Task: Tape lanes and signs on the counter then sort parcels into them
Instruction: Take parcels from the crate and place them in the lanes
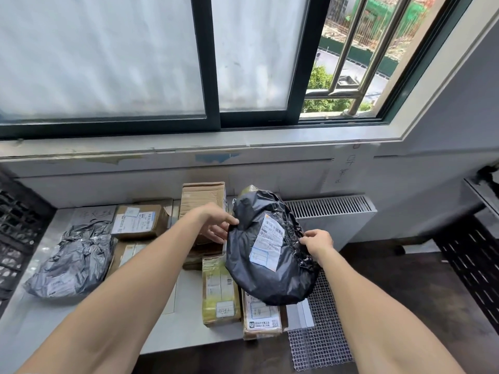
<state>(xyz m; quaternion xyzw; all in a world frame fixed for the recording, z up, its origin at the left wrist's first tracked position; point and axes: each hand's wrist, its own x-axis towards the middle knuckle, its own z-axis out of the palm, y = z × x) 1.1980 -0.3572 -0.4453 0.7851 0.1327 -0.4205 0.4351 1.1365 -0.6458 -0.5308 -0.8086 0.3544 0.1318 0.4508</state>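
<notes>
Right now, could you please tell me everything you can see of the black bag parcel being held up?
The black bag parcel is a rounded, crinkled, glossy plastic mailer with a white printed shipping label on its front, partly covered by clear tape. It is tilted, label facing the camera, held above the cardboard parcels on the counter. The left hand pinches its upper left edge and the right hand grips its right edge.

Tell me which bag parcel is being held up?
The black bag parcel with the white label, gripped by the left hand and right hand. The grey bag parcel lies untouched on the counter.
</notes>
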